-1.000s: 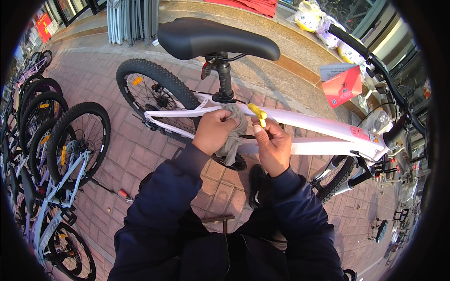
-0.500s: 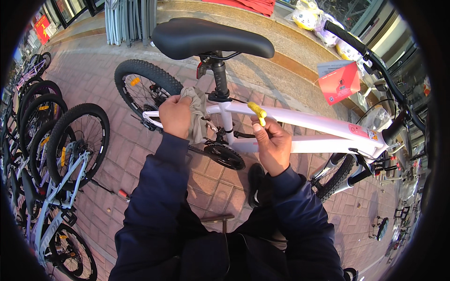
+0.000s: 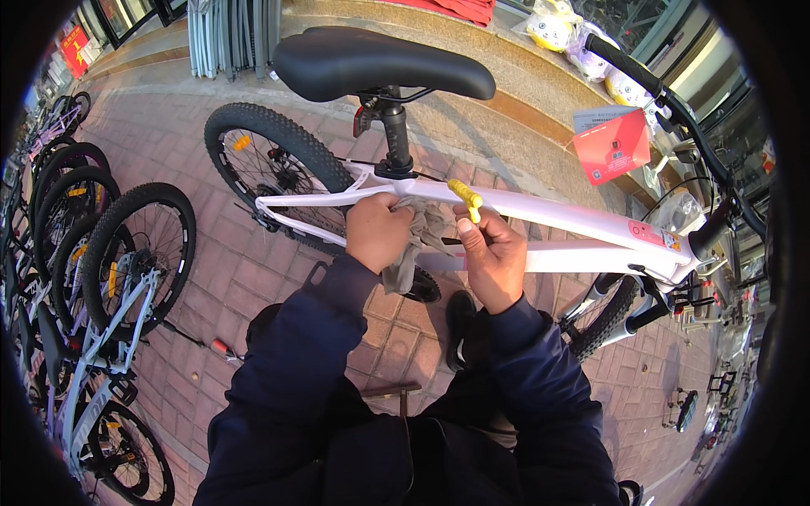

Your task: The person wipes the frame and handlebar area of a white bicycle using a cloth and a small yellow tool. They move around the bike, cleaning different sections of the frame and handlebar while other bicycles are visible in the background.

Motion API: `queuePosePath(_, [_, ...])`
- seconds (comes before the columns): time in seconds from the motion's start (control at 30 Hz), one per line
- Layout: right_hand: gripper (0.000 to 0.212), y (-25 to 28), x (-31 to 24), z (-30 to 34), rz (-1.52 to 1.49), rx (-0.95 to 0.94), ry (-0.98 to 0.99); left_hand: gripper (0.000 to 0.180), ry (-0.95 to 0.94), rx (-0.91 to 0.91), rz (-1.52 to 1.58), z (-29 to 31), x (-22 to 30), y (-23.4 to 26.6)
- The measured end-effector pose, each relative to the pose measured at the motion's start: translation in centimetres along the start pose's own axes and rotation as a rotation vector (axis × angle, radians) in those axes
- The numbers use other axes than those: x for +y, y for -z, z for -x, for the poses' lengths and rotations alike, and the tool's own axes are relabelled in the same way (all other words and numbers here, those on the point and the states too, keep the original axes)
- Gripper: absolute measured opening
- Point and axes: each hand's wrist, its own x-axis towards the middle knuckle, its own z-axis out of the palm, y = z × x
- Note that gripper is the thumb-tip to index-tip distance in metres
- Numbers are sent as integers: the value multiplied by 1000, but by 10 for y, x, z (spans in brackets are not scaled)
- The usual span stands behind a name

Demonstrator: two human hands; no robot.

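Note:
A pale pink-white bicycle (image 3: pixel 557 213) stands across in front of me, its black saddle (image 3: pixel 380 63) to the far side and its knobby rear wheel (image 3: pixel 270 156) to the left. My left hand (image 3: pixel 377 234) is closed around a crumpled grey-beige rag (image 3: pixel 429 223) by the lower end of the seat tube, covering part of the crank area. Between the thumb and fingers of my right hand (image 3: pixel 496 261) is a small yellow T-shaped piece (image 3: pixel 466 197), just in front of the frame's upper tube. Its exact kind cannot be made out.
Several bicycles (image 3: pixel 139 253) are packed together at the left. A red card (image 3: pixel 613 150) hangs near the black handlebar (image 3: pixel 675 105). Stone steps (image 3: pixel 506 105) rise behind, with grey metal bars (image 3: pixel 234 38) and wrapped toys (image 3: pixel 553 25) on them. Brick paving (image 3: pixel 228 287) lies below.
My left hand has carried the rag to the right, from beside the rear wheel to the seat tube. My right hand and the yellow piece stay almost in place.

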Motion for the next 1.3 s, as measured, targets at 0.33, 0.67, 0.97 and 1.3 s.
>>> queuePosePath(0.33, [23,-1,3,-1,48,-10,56,32,-70,67,100,-38,-39,52])
queuePosePath(0.67, [26,-5,7,-2,105,-21,31,48,-366,-213,-144,-47,-33,59])
queuePosePath(0.97, [24,-22,9,-8,157,-41,-39,49,-301,-298,-421,-63,-23,47])
queuePosePath(1.3, [22,-26,11,-14,158,-19,24,44,-178,-189,-56,-79,-39,42])
